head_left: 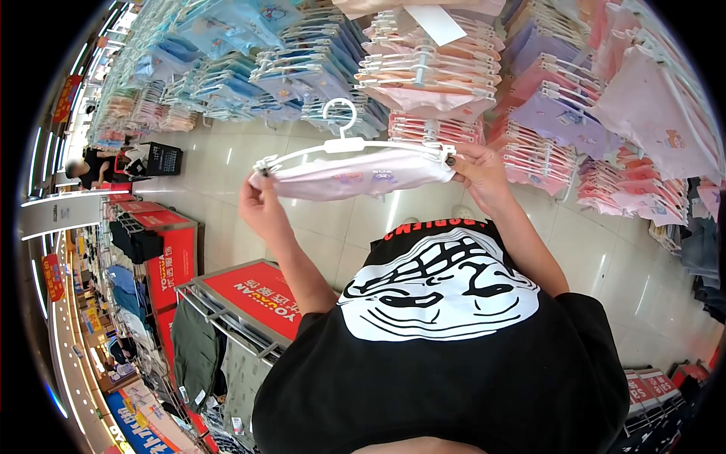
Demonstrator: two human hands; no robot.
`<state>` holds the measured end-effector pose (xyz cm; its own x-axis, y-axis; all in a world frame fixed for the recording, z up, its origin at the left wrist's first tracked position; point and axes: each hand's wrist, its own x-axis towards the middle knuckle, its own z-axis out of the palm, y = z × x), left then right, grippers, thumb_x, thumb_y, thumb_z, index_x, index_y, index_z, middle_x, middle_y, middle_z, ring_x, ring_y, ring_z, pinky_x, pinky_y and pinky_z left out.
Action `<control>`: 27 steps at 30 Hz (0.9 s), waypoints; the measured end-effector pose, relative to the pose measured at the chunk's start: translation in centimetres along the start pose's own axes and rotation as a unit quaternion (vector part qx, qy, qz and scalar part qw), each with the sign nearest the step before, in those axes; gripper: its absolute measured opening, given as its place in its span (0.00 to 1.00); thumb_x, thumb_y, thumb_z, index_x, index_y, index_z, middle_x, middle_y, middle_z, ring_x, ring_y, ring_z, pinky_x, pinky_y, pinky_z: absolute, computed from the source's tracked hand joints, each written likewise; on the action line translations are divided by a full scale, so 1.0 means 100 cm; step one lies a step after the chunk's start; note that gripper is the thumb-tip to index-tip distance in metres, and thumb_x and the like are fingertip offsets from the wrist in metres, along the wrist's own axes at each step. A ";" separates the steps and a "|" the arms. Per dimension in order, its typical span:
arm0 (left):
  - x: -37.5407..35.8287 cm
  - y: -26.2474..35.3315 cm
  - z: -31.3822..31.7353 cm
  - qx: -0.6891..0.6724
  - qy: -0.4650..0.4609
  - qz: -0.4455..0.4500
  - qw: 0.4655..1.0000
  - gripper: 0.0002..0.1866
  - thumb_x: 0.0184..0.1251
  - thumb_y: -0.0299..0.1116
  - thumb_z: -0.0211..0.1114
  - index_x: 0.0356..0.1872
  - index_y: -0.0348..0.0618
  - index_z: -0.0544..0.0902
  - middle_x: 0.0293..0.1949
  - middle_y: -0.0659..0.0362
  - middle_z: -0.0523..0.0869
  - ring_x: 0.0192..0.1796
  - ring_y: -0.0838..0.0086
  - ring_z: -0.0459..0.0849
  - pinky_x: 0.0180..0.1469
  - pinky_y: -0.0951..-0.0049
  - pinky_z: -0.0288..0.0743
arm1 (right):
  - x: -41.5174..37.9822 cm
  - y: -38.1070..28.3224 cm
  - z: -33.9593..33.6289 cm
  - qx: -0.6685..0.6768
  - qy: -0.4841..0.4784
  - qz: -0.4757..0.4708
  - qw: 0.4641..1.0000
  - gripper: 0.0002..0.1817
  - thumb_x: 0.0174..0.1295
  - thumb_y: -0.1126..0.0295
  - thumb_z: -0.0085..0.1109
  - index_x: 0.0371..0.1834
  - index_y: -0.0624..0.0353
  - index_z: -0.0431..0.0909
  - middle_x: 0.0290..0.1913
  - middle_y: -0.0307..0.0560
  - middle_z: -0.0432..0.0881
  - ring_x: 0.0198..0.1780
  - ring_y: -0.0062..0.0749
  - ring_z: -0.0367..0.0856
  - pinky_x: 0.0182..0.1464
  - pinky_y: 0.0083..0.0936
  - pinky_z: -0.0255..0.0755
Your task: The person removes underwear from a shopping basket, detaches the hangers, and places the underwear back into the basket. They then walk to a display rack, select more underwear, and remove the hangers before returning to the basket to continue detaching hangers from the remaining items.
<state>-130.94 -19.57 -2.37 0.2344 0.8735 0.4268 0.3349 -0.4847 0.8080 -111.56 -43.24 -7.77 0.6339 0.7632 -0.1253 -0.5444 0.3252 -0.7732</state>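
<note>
A pale pink pair of underpants (355, 180) with small printed figures hangs from a white plastic clip hanger (345, 144), held out before my chest. My left hand (265, 210) pinches the hanger's left end, at the clip and the garment's edge. At the opposite end, my right hand (484, 175) has thumb and fingers closed around the other clip and the fabric corner. The hanger's round hook points away from me. My fingers partly cover both clips.
Dense rows of underpants on hangers face me: blue ones (295, 72), peach ones (427, 72), purple ones (563, 113). Racks with red signs (249, 291) and trousers (198, 344) stand at lower left. A person (92, 165) is beside a black basket (162, 159) at far left.
</note>
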 end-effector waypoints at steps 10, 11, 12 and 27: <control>-0.065 0.060 0.071 -0.214 -0.461 0.052 0.860 0.16 0.55 0.26 0.58 0.46 0.36 0.74 0.41 0.53 0.80 0.43 0.71 0.78 0.46 0.75 0.69 | -0.006 0.003 0.034 -0.214 -0.032 -0.078 0.973 0.11 0.52 0.77 0.58 0.39 0.67 0.77 0.32 0.44 0.81 0.30 0.17 0.78 0.30 0.11 0.71; -0.069 0.056 0.076 -0.271 -0.506 -0.019 0.819 0.16 0.56 0.26 0.57 0.47 0.36 0.74 0.40 0.54 0.80 0.43 0.73 0.78 0.46 0.76 0.70 | -0.008 0.001 0.034 -0.222 -0.035 -0.064 0.972 0.11 0.51 0.77 0.59 0.39 0.67 0.77 0.31 0.44 0.81 0.30 0.17 0.78 0.29 0.11 0.70; -0.069 0.056 0.077 -0.265 -0.526 -0.021 0.808 0.15 0.58 0.27 0.56 0.47 0.35 0.73 0.40 0.54 0.80 0.42 0.74 0.77 0.45 0.76 0.70 | -0.010 -0.002 0.032 -0.230 -0.037 -0.049 0.971 0.10 0.51 0.77 0.59 0.38 0.67 0.77 0.31 0.44 0.81 0.29 0.17 0.78 0.28 0.11 0.70; -0.071 0.060 0.074 -0.210 -0.524 -0.004 0.825 0.14 0.63 0.28 0.48 0.49 0.36 0.69 0.32 0.54 0.78 0.36 0.73 0.77 0.40 0.75 0.70 | -0.005 0.002 0.023 -0.048 -0.040 0.071 0.996 0.13 0.53 0.76 0.57 0.42 0.66 0.76 0.38 0.42 0.79 0.35 0.18 0.75 0.34 0.14 0.69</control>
<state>-123.87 -29.07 -3.56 0.9681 0.2501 0.0131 0.0458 -0.2281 0.9726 -113.24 -42.22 -6.42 0.5065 0.8411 -0.1900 -0.5679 0.1595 -0.8075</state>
